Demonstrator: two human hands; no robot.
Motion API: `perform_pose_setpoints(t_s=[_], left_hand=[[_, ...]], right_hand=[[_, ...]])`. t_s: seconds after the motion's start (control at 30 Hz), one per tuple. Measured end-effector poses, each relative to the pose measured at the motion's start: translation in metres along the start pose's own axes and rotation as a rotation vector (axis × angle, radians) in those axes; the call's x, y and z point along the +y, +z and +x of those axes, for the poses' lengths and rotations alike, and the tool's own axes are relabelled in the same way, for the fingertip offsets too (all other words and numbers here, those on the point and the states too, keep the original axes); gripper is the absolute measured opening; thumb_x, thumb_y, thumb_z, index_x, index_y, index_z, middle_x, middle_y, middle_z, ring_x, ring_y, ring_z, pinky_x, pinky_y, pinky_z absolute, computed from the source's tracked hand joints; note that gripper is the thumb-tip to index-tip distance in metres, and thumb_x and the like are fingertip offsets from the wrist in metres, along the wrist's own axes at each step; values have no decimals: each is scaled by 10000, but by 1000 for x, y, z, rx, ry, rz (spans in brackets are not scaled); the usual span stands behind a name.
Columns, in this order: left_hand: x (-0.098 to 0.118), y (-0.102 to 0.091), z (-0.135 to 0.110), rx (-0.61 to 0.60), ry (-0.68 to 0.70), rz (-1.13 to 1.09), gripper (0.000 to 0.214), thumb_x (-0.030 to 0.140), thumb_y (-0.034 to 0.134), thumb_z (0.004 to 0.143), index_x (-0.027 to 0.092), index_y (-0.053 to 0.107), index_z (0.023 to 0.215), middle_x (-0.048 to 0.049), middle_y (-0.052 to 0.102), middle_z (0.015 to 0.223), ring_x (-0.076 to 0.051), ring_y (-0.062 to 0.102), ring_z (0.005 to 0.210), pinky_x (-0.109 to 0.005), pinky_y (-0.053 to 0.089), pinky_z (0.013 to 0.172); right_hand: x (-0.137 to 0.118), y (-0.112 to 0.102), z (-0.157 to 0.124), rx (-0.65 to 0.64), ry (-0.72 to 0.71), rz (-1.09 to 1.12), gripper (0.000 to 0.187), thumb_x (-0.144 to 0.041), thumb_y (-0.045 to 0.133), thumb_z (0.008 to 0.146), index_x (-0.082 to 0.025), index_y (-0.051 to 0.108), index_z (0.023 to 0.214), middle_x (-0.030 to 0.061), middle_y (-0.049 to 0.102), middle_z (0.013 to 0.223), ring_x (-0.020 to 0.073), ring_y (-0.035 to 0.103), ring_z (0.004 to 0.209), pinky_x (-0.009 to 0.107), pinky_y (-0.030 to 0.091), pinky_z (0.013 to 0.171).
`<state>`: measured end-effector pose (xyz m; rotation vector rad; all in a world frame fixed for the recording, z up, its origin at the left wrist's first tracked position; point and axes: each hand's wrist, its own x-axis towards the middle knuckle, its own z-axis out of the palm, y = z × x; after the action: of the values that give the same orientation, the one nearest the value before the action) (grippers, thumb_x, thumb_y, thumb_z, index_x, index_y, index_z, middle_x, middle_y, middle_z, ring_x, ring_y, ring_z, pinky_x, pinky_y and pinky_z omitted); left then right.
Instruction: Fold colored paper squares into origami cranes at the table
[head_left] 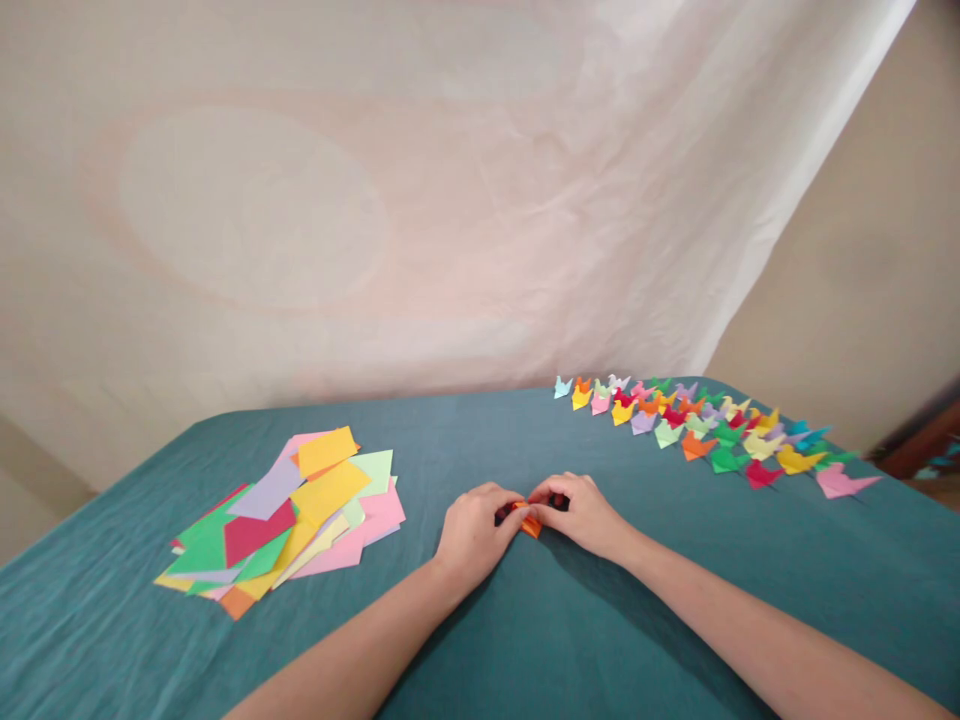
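Your left hand [474, 528] and right hand [583, 514] both pinch the folded orange paper [532, 526], lower centre of frame. Coloured sheets [330, 494] piled lower left, paper birds [698, 447] in rows at right, all on teal-covered counter [480, 660].

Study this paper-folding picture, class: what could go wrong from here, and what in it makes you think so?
1. The orange paper is small and pinched by both the left hand and right hand, so a fold might slip crooked.
2. The loose sheets overlap untidily beside the left hand; a careless sweep could scatter them.
3. The folded paper birds sit close together, so one knock may topple several.
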<state>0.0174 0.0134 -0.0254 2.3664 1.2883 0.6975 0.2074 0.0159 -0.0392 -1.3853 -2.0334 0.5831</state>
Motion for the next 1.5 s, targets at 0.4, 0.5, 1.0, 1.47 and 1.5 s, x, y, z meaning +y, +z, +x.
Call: perform_pose_setpoints(t_s=[0.4, 0.5, 1.0, 1.47, 1.5], left_hand=[[-4, 2, 2, 36, 3, -5, 227, 360, 484, 880, 277, 688, 935, 3, 637, 855, -143, 586, 794, -213, 438, 737], [-2, 2, 4, 38, -3, 14, 226, 357, 483, 880, 273, 689, 924, 5, 638, 839, -143, 586, 790, -211, 433, 725], [6, 1, 5, 18, 17, 73, 245, 425, 520, 837, 249, 685, 881, -7, 615, 794, -151, 566, 759, -231, 422, 695], [3, 5, 4, 37, 38, 71, 177, 349, 599, 762, 257, 674, 894, 1, 604, 813, -159, 559, 785, -237, 415, 687], [3, 6, 5, 35, 34, 60, 175, 343, 598, 763, 258, 675, 895, 2, 602, 810, -158, 559, 783, -236, 415, 687]], right_hand=[[0, -1, 0, -12, -11, -23, 205, -400, 564, 825, -259, 711, 801, 1, 695, 753, 174, 567, 712, 314, 377, 714], [0, -1, -1, -15, -14, -35, 208, -405, 560, 833, -265, 712, 812, -1, 692, 758, 173, 563, 720, 316, 370, 722], [1, 1, -1, -25, -26, -82, 199, -383, 541, 850, -290, 716, 865, 0, 687, 796, 176, 561, 745, 333, 340, 744], [-2, -2, -3, -20, -24, -74, 186, -350, 542, 852, -274, 711, 851, 8, 682, 788, 183, 562, 760, 330, 347, 737], [-2, -2, -3, -22, -27, -69, 179, -341, 546, 850, -271, 710, 850, 8, 681, 789, 181, 562, 758, 325, 351, 731]])
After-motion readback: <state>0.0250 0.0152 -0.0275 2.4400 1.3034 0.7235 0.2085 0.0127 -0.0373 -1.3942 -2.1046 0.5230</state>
